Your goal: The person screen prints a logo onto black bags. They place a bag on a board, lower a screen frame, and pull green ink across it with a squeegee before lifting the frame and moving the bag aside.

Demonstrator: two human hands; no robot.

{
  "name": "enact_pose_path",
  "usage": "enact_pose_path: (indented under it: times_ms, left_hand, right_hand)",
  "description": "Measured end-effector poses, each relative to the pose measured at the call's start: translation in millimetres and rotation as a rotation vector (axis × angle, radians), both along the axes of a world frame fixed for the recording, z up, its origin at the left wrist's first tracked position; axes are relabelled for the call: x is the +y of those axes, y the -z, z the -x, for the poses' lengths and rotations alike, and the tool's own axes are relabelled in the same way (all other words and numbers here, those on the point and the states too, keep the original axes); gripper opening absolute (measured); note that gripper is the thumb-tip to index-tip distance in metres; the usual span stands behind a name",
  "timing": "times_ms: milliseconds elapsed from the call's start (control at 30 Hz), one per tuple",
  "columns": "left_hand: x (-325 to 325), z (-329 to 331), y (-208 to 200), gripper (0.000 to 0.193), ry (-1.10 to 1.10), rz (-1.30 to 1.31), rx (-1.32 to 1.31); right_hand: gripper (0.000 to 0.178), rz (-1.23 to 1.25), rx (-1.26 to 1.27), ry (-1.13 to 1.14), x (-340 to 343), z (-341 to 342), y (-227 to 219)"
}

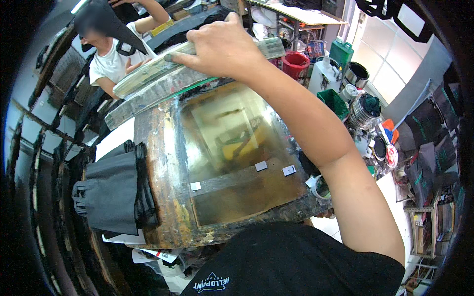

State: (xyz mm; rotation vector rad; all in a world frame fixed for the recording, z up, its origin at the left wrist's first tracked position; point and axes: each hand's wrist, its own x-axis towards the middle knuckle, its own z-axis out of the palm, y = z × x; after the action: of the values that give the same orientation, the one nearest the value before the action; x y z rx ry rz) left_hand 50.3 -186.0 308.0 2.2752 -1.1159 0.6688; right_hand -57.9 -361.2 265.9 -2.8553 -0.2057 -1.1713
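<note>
The right hand (219,47) reaches from the lower right of the frame to the top centre, its grip closed partway over a long, pale, paint-smeared wooden frame (158,93); the thumb lies along the near side while the other fingers bend over the top, their far tips partly hidden. The left hand is out of view, so its state cannot be told. The wooden frame is in the upper centre, seen nearly edge-on as two stacked bars with a thin green line along the lower one; its long axis slants from the left of centre up to the right, one end pointing toward the red plastic tub (296,63) and the other toward the left side. Below it, on the stained wooden bench (165,197), lies a glossy golden-brown sheet (237,207) with three small whitish squares (260,166) on it. Left of that sits a stack of dark grey fabric pieces (113,190); a person in white (106,69) is at the upper left.
</note>
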Motion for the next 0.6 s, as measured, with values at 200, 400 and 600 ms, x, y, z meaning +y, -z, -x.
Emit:
enact_pose_path:
  times_ms: [200,400,600]
  left_hand:
    - [-13,9,18,0.009,0.045,-0.019,0.029]
    - [-23,17,33,0.009,0.069,-0.036,0.058]
    - [-22,28,46,0.009,0.077,-0.066,0.081]
  right_hand:
    - [0.073,-0.001,0.065,0.012,1,3,-1]
    - [0.073,0.015,0.048,0.020,0,-1,4]
    - [0.071,0.035,0.134,0.042,2,6,-3]
